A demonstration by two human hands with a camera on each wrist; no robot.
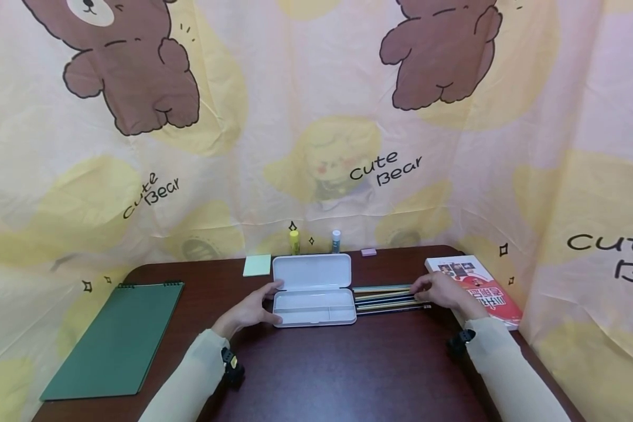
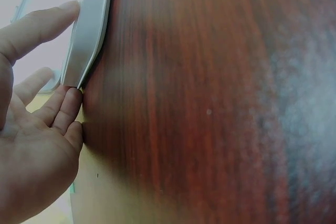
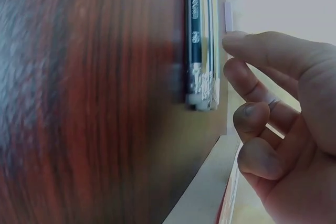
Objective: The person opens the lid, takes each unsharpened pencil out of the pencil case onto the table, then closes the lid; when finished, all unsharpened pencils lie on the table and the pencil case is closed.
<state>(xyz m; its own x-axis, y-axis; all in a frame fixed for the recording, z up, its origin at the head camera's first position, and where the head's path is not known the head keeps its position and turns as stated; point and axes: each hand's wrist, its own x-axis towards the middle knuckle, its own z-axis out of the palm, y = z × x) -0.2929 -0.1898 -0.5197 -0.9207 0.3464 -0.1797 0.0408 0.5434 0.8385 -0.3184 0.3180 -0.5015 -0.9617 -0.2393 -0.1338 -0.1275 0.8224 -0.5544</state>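
A white pencil case (image 1: 314,316) lies with its lid up on the dark wooden table; its compartments hold nothing. At the case's left end is my left hand (image 1: 250,308), thumb at the front corner and fingers spread along the end. In the left wrist view, the thumb (image 2: 50,27) meets the rim of the case (image 2: 90,30). Several pencils (image 1: 385,302) lie side by side to the right of the case, eraser ends outward. Over those ends hovers my right hand (image 1: 438,290). In the right wrist view its loosely bent fingers (image 3: 252,119) are beside the pencils (image 3: 196,40).
A green spiral pad (image 1: 116,340) lies at left, a red and white book (image 1: 480,287) at right. Along the back are pale sticky notes (image 1: 257,265), a yellow highlighter (image 1: 294,242), a glue stick (image 1: 336,241) and a pink eraser (image 1: 368,252). A bear-print curtain (image 1: 274,176) surrounds the table.
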